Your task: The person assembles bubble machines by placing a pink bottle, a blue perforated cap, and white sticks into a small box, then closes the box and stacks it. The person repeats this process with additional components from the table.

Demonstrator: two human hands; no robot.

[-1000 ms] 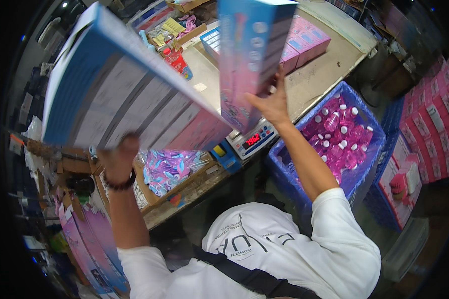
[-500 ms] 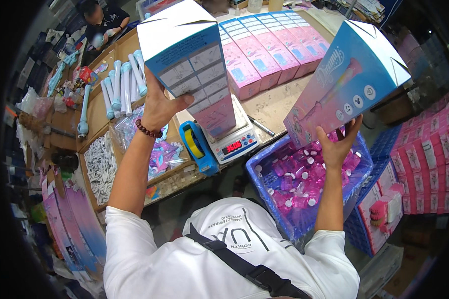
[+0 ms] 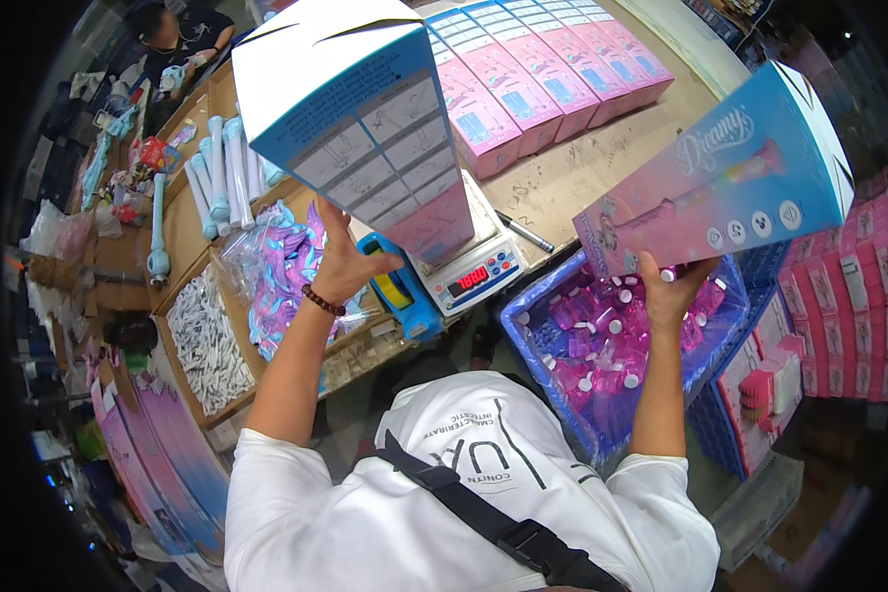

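A tall pink-and-blue carton [image 3: 385,148] stands on a white digital scale [image 3: 483,286] with a lit red display. My left hand [image 3: 345,259] is beside the carton's left face, thumb and fingers spread; it grips nothing, though whether a fingertip touches the carton I cannot tell. To the right, my right hand [image 3: 673,291] holds a second carton [image 3: 710,178] of the same kind near its lower end, tilted over a blue crate [image 3: 533,360] of pink bottles with white caps. A blue tape dispenser [image 3: 405,296] sits left of the scale, and a marker pen [image 3: 525,230] lies right of it.
A row of similar cartons [image 3: 553,89] lines the table's back. Cardboard trays at left hold pale blue-and-white wands [image 3: 232,178], small white parts [image 3: 207,335] and purple-blue packets [image 3: 286,286]. Pink boxes [image 3: 849,306] are stacked at right. Another person [image 3: 183,49] works at far left.
My left hand has come down and away from the carton on the scale. The right-hand carton has moved right and leans over further. The scale's display reading has changed.
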